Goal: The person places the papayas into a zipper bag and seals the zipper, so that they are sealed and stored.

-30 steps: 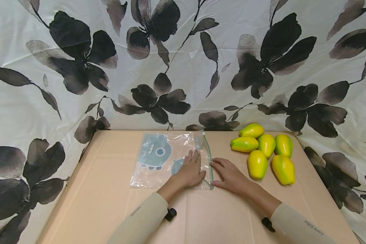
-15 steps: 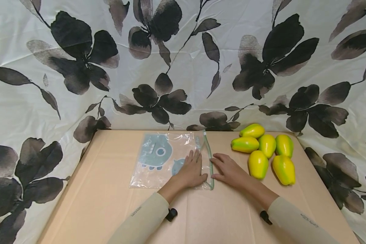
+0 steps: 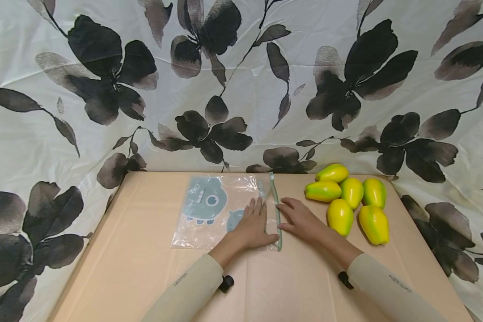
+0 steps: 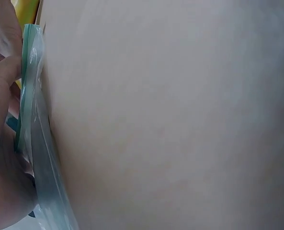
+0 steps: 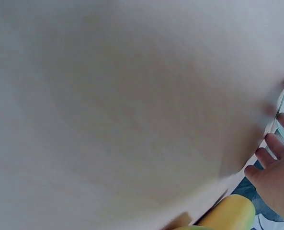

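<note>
A clear zip bag point(image 3: 203, 235) with blue cartoon prints and a green zip strip point(image 3: 279, 223) along its right edge lies flat on the table. My left hand point(image 3: 251, 226) rests on the bag with straight fingers, its thumb stretched towards the strip. At the strip's outer side, my right hand point(image 3: 303, 221) touches the edge with its fingertips and thumb, the thumb nearer me. In the left wrist view the strip point(image 4: 27, 72) stands slightly raised beside the thumb. The right wrist view shows loosely spread right fingers point(image 5: 278, 146) reaching the bag's edge.
Several yellow-green fruits point(image 3: 340, 217), like papayas or mangoes, lie in a group right of the bag, just beyond my right hand. Tan board covers the table point(image 3: 141, 268). Behind its far edge hangs a white cloth point(image 3: 265, 103) with dark flowers.
My right hand has slid a little away from me along the strip. The left thumb has stretched towards the strip, while the left palm stays put. The strip's far end has shifted slightly right.
</note>
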### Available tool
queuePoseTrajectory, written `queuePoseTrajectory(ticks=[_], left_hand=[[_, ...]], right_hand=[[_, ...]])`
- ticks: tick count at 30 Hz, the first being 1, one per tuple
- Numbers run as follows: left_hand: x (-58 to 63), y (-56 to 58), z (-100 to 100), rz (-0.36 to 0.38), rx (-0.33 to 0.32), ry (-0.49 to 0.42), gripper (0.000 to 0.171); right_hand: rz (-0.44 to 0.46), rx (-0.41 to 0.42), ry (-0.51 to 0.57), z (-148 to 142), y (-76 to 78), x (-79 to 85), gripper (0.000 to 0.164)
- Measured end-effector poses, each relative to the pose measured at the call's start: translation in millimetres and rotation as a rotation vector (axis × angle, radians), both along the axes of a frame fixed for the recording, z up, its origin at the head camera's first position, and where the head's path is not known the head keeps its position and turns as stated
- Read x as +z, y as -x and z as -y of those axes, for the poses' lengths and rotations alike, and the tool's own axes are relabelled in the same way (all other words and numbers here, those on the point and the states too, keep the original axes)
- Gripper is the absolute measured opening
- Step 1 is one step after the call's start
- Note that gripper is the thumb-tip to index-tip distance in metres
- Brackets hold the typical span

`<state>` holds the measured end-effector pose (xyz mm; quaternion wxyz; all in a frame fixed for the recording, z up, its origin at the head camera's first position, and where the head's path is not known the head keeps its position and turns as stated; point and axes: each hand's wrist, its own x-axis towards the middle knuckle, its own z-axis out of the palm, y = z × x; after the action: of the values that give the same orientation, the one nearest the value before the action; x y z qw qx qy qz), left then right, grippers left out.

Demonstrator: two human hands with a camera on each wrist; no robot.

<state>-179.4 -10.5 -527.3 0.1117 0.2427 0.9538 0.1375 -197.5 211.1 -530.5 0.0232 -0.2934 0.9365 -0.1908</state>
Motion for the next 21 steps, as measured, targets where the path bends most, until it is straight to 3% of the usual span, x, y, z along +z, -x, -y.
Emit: queuePoseTrajectory(ticks=[7, 16, 21], left_hand=[[-1.0, -4.9, -8.9, -0.066, 0.007, 0.085, 0.105], [3.4, -14.2, -21.7, -0.028, 0.044, 0.145, 0.107], [2.1, -14.1, -22.0, -0.008, 0.067, 0.104, 0.111]], right_hand=[[0.016, -0.007, -0.022, -0.8, 4.1, 0.7, 0.069], [0.029, -0.024, -0.013, -0.7, 7.1, -3.0, 0.069], [0.025, -0.026, -0.005, -1.1, 7.4, -4.7, 0.068]])
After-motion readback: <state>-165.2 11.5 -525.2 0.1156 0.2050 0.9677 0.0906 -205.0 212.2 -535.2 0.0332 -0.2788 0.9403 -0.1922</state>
